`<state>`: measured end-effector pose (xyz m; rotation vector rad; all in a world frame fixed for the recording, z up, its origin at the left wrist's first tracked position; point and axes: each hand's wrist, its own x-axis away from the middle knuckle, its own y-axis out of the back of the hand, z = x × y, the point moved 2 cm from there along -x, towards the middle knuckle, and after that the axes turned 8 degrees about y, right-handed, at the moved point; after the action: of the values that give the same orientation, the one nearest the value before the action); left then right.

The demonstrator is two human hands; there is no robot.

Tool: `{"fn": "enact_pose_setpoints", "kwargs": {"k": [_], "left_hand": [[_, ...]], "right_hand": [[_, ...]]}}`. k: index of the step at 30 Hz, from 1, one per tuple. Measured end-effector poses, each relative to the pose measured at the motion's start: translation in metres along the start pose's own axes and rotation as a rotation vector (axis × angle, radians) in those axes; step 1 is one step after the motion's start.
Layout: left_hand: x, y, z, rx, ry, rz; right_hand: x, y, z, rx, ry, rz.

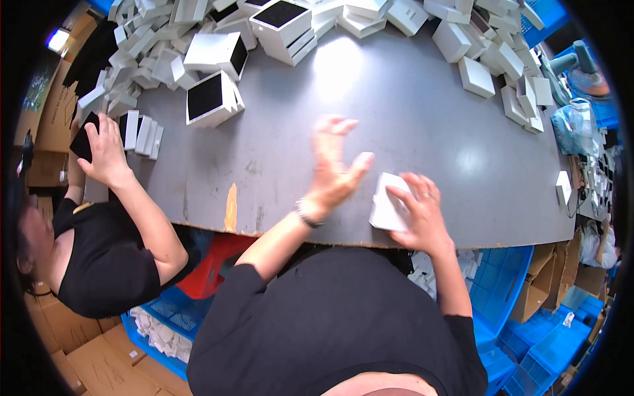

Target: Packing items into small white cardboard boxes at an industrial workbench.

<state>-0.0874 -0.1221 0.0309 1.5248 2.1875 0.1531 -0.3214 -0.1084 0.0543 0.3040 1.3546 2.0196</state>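
My right hand [421, 214] is closed round the right side of a small white box [388, 203], which is by the near edge of the grey table. A ring shows on one of its fingers. Left of the box, my left hand [333, 168] is raised over the tabletop, slightly blurred, its fingers apart and nothing in them. A bracelet circles that wrist. Farther off to the left, white box parts with black insides, such as an open box [206, 100] and a stack of box parts [282, 30], rest on the table.
A co-worker's hand [105, 150] touches a black-faced box part at the left, near a row of white box parts [140, 134]. White boxes [477, 77] are heaped along the far side. Blue crates [505, 277] stand below the table's near edge. A clear plastic bag [576, 127] lies far right.
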Motion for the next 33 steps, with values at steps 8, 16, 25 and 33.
{"fn": "enact_pose_setpoints", "kwargs": {"k": [8,16,25,33], "left_hand": [[-0.081,0.205,0.087,-0.837,0.100,-0.528],[-0.033,0.096,0.019,-0.395,-0.176,-0.063],[-0.037,0.038,0.017,-0.583,-0.032,0.281],[-0.034,0.021,0.028,-0.472,-0.138,0.363]], "right_hand": [[-0.045,0.096,-0.114,0.202,-0.345,-0.022],[-0.116,0.060,-0.300,0.447,-0.719,-0.449],[-0.039,0.057,-0.091,-0.464,-0.616,-0.434],[-0.006,0.047,-0.084,0.175,-0.404,-0.473]]}}
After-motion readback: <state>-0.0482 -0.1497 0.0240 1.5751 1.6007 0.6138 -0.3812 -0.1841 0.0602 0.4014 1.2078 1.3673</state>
